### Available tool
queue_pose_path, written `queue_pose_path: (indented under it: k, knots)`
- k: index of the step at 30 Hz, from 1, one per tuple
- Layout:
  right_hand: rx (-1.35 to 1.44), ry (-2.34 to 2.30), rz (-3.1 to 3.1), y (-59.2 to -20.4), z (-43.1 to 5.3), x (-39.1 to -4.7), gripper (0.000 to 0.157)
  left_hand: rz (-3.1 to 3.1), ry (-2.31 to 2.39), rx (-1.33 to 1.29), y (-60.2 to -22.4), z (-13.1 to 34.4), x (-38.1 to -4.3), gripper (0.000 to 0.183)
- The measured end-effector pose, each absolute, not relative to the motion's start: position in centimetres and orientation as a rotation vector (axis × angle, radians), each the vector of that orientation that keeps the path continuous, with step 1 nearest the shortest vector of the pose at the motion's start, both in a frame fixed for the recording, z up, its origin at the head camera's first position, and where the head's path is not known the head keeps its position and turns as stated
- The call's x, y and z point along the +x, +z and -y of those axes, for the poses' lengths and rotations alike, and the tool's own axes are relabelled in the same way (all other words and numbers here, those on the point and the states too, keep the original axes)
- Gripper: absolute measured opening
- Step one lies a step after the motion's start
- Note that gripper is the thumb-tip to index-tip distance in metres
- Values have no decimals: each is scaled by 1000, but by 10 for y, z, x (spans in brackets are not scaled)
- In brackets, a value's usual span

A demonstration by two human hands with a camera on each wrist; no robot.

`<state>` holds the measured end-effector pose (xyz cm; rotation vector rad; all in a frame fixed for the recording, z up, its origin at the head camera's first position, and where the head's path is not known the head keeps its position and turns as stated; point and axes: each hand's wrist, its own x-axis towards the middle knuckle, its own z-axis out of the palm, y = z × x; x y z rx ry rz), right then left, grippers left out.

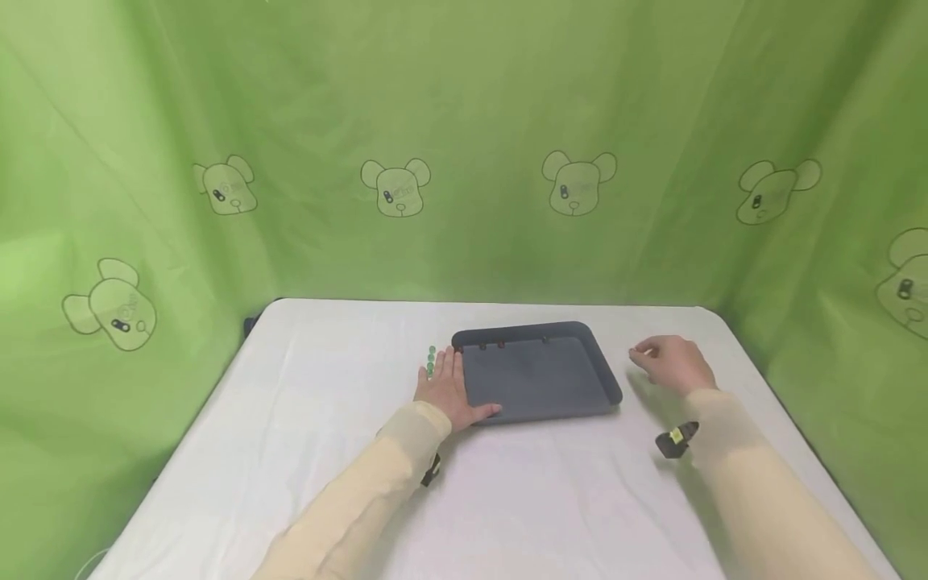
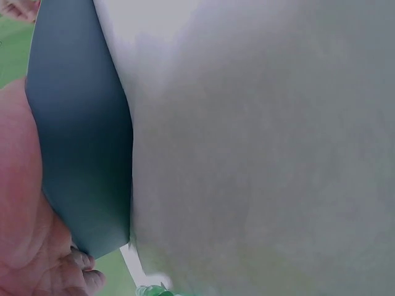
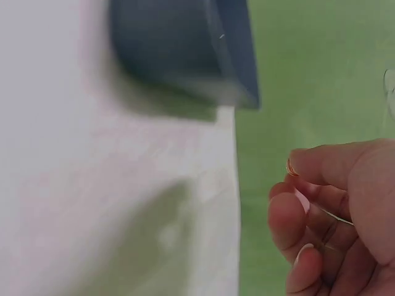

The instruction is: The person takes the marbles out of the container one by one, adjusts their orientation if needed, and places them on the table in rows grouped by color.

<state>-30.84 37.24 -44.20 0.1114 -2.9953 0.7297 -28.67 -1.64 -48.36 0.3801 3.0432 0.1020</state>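
A dark grey tray [image 1: 536, 379] lies on the white table. My left hand [image 1: 449, 395] rests over its left rim, fingers straight and thumb spread across the near left corner; the left wrist view shows the palm [image 2: 24, 234] against the tray's side. Several dark red beads [image 1: 500, 345] lie inside along the far wall. Just left of my fingers, several clear green beads [image 1: 431, 362] stand in a short row on the cloth. Right of the tray, my right hand [image 1: 674, 362] is raised, pinching a tiny orange-red bead [image 3: 290, 168] between thumb and index finger, mostly hidden by the fingertips.
The white-covered table [image 1: 326, 362] has green curtains [image 1: 478, 250] with mouse-like face prints on its far side and both flanks. A dark wrist camera [image 1: 676, 440] hangs below my right sleeve, and another [image 1: 431, 470] below the left.
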Motion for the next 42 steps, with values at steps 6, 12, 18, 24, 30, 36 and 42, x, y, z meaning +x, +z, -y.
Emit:
queue_pose_path:
  k: [6,12,18,24,30,36,42]
  knots:
    - [69,710,3015,-462,-390,-302,38,-3076,96,392,-494,17,-290,123]
    - [51,714,3044,-473,-396,-301,36,-3083,86,406,-498,16,-291,123]
    - [55,690,3076,-478,-394,-302,35,-3087,83,401,-498,17,-292,125]
    - [34,647,3093,-482,-391,-303,33,-3081,89,404,-498,17,-294,125]
    - [25,627,3086,-484,-388,-304,31,-3075,73,400,-496,17,-292,124]
    - [-3,616,3093,-483,-383,-302,31,-3072,67,398,-492,16,-290,123]
    - [-9,606,3091,-483,-380,-301,30,-3061,38,395,-492,16,-290,124]
